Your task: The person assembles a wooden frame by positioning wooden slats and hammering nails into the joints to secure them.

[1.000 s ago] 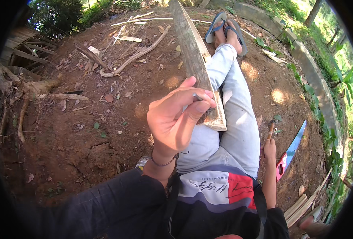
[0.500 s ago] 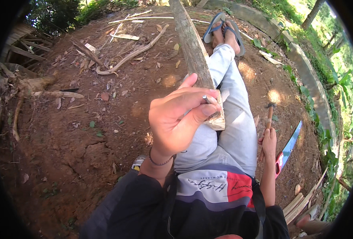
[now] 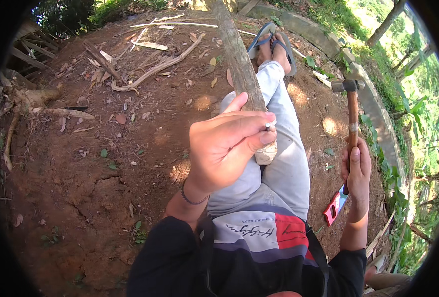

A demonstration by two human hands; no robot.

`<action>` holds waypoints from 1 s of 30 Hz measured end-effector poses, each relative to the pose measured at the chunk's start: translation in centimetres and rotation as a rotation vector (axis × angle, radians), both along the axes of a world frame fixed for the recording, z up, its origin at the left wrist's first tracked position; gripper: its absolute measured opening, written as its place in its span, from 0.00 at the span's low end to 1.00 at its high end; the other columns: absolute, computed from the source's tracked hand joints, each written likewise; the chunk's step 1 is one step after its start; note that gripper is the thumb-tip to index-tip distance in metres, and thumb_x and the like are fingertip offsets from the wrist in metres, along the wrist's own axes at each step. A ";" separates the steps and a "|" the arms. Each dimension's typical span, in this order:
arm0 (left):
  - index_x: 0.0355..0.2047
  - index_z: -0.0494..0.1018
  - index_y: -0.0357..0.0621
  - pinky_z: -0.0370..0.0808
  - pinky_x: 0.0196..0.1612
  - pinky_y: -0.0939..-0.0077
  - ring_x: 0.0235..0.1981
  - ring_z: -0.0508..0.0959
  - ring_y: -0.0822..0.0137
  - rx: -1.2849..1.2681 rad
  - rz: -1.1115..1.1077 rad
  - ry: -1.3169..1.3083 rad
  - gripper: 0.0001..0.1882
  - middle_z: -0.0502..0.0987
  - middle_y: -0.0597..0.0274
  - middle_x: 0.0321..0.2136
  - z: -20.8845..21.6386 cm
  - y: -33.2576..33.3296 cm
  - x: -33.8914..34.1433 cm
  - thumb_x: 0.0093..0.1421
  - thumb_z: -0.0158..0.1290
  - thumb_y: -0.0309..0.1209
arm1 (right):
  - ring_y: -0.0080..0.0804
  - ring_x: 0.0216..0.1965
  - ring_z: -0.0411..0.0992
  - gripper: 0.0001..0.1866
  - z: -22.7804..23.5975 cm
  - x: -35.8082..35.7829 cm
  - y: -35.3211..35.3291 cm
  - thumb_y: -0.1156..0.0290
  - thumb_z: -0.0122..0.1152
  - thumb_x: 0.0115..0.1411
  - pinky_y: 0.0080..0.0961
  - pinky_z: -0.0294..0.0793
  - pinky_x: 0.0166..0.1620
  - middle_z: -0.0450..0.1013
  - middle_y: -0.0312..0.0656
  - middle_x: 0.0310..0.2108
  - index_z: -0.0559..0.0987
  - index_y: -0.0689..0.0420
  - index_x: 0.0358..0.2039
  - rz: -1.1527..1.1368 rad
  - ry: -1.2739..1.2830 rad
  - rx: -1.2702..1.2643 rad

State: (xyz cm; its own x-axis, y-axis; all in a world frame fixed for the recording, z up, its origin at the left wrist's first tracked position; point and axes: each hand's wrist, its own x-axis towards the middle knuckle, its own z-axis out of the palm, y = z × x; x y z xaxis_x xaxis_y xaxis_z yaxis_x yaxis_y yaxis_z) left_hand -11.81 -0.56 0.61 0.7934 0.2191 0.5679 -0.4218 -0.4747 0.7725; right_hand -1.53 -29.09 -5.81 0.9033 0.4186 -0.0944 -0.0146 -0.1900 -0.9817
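A: Where is the small metal nail [image 3: 268,127] sitting?

B: It is poking out between the thumb and a finger of the left hand [image 3: 224,143], over the near end of the rough wooden beam [image 3: 241,74]. I can't tell if its tip is touching the wood.

A: How are those fingers holding it?

B: The thumb and finger are pinching tight on the nail. Another fingertip is sticking out over the beam.

A: And where is the beam resting?

B: It is lying over the legs in pale blue jeans [image 3: 288,148], with its near end sitting by the lap.

A: What is the right hand [image 3: 359,166] doing?

B: Its fingers are curling all the way round the wooden handle of a hammer [image 3: 353,116]. The metal head is showing well apart from the nail.

A: What else is lying about?

B: A handsaw [image 3: 334,207] with a red handle is lying on the brown dirt [image 3: 105,208], partly hiding behind the right arm. Farther off, the feet are wearing flip-flops [image 3: 263,38], and a bent branch [image 3: 172,64] is lying among dry leaves.
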 end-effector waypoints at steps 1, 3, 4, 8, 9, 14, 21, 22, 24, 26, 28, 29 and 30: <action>0.28 0.78 0.33 0.63 0.59 0.47 0.36 0.82 0.61 0.010 -0.005 -0.008 0.05 0.81 0.53 0.29 -0.1 0.0 0.2 0.54 0.58 0.24 | 0.13 0.18 0.59 0.17 1.1 -0.1 0.1 0.61 0.41 0.69 0.10 0.58 0.20 0.64 0.31 0.26 0.67 0.61 0.49 0.016 -0.024 -0.023; 0.29 0.79 0.34 0.63 0.59 0.48 0.36 0.82 0.62 0.007 -0.021 0.000 0.05 0.81 0.53 0.29 -0.1 -0.1 0.3 0.53 0.58 0.24 | 0.17 0.19 0.61 0.18 3.6 0.1 -0.3 0.61 0.44 0.67 0.15 0.60 0.23 0.65 0.33 0.25 0.69 0.62 0.48 0.111 -0.204 -0.128; 0.29 0.79 0.34 0.63 0.59 0.48 0.35 0.82 0.62 0.011 -0.025 0.009 0.04 0.82 0.53 0.29 0.0 -0.1 0.2 0.53 0.58 0.23 | 0.20 0.20 0.63 0.18 4.8 0.3 -0.5 0.61 0.46 0.66 0.17 0.62 0.24 0.66 0.34 0.24 0.69 0.63 0.48 0.192 -0.356 -0.206; 0.30 0.79 0.34 0.63 0.59 0.49 0.35 0.82 0.62 0.023 -0.011 0.023 0.04 0.82 0.53 0.31 -0.1 -0.1 0.1 0.53 0.59 0.22 | 0.31 0.21 0.67 0.21 10.2 0.6 0.3 0.59 0.50 0.64 0.26 0.66 0.27 0.67 0.40 0.21 0.72 0.66 0.45 0.397 -0.645 -0.328; 0.30 0.79 0.34 0.63 0.59 0.49 0.36 0.82 0.62 0.026 -0.017 0.023 0.04 0.82 0.53 0.31 -0.1 0.0 0.0 0.52 0.59 0.21 | 0.32 0.21 0.68 0.21 11.5 0.5 0.7 0.58 0.50 0.64 0.26 0.66 0.27 0.67 0.40 0.20 0.72 0.66 0.44 0.431 -0.680 -0.345; 0.30 0.78 0.33 0.62 0.59 0.49 0.35 0.82 0.62 0.000 -0.018 -0.031 0.04 0.82 0.53 0.31 -0.4 -0.2 0.3 0.52 0.59 0.21 | 0.21 0.15 0.60 0.28 15.5 0.6 1.1 0.52 0.44 0.66 0.20 0.58 0.21 0.62 0.33 0.15 0.71 0.68 0.48 0.405 -0.796 -0.372; 0.33 0.79 0.35 0.65 0.57 0.48 0.33 0.82 0.62 -0.013 0.009 -0.074 0.08 0.81 0.55 0.29 -1.3 -0.2 0.3 0.51 0.60 0.21 | 0.22 0.14 0.60 0.27 15.1 1.7 2.2 0.53 0.43 0.66 0.21 0.56 0.20 0.62 0.34 0.15 0.72 0.68 0.45 0.497 -1.006 -0.433; 0.33 0.79 0.35 0.65 0.57 0.48 0.33 0.82 0.62 -0.023 0.004 -0.065 0.08 0.81 0.55 0.29 -1.3 -0.1 0.3 0.51 0.60 0.21 | 0.28 0.16 0.64 0.23 16.0 1.1 2.2 0.57 0.46 0.65 0.24 0.61 0.22 0.65 0.39 0.17 0.72 0.68 0.45 0.467 -0.948 -0.410; 0.33 0.79 0.35 0.65 0.57 0.49 0.33 0.82 0.61 -0.008 -0.005 -0.085 0.07 0.81 0.55 0.29 -1.2 0.0 0.6 0.51 0.60 0.20 | 0.33 0.17 0.67 0.20 16.9 0.6 1.9 0.61 0.48 0.63 0.27 0.64 0.22 0.68 0.43 0.20 0.73 0.67 0.44 0.449 -0.925 -0.416; 0.32 0.79 0.34 0.65 0.57 0.50 0.33 0.82 0.62 -0.030 -0.013 -0.064 0.07 0.81 0.53 0.29 -1.0 -0.3 0.5 0.51 0.60 0.20 | 0.27 0.15 0.62 0.22 16.8 0.8 2.2 0.59 0.46 0.65 0.24 0.59 0.20 0.65 0.39 0.17 0.72 0.68 0.44 0.517 -1.015 -0.490; 0.30 0.79 0.33 0.65 0.57 0.52 0.33 0.82 0.63 -0.070 -0.018 -0.001 0.06 0.81 0.50 0.30 -0.4 -0.5 0.0 0.51 0.60 0.19 | 0.27 0.15 0.63 0.21 16.5 0.8 2.6 0.59 0.46 0.64 0.24 0.59 0.20 0.66 0.39 0.18 0.72 0.67 0.44 0.522 -1.026 -0.479; 0.30 0.79 0.33 0.65 0.57 0.51 0.33 0.82 0.63 -0.047 -0.004 -0.028 0.06 0.81 0.51 0.30 -0.3 -0.4 0.0 0.51 0.60 0.19 | 0.27 0.15 0.63 0.21 16.5 0.8 2.8 0.59 0.46 0.64 0.24 0.59 0.20 0.66 0.38 0.18 0.72 0.67 0.44 0.527 -1.034 -0.473; 0.31 0.79 0.33 0.64 0.57 0.51 0.34 0.82 0.63 -0.048 -0.005 -0.056 0.06 0.81 0.51 0.30 -0.8 -0.4 0.3 0.51 0.60 0.19 | 0.32 0.17 0.67 0.18 17.4 0.8 2.1 0.63 0.49 0.62 0.26 0.62 0.21 0.69 0.42 0.20 0.73 0.66 0.44 0.454 -1.019 -0.472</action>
State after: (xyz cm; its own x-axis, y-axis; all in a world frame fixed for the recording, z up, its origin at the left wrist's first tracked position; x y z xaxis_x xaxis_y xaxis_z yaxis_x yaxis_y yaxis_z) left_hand -11.54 -1.00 -0.23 0.7617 0.2431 0.6006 -0.4678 -0.4350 0.7694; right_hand -0.76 -26.96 11.57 0.4324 0.8328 0.3456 0.8856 -0.3201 -0.3366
